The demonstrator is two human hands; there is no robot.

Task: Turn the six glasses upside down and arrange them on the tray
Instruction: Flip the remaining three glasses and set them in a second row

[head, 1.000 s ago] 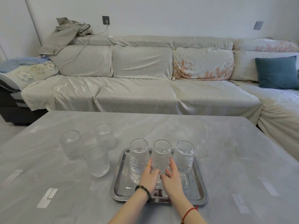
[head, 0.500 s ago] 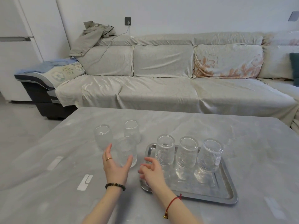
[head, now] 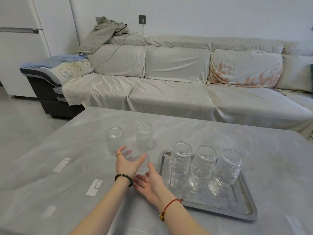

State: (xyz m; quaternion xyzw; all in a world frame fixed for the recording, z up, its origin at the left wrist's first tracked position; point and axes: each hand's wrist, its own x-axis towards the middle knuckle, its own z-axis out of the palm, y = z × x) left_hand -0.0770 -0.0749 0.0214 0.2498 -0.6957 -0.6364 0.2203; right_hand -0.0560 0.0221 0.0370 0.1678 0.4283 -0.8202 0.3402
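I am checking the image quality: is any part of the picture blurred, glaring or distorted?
Head view: the glass in the left hand is smeared by motion blur; the three glasses on the tray are sharp; the tray shows soft mirror reflections, no hard glare; the light is even and shadows are faint; the wide lens bends the table edge and the sofa.

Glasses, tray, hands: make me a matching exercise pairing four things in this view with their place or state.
Things:
1. Middle glass
2. Nearest table glass
3. Right hand
4. Grey jacket

States:
A. draped over the sofa back
B. gripped by the left hand
C. upside down on the tray
D. open, holding nothing

Pairs: 1-C, 2-B, 3-D, 4-A
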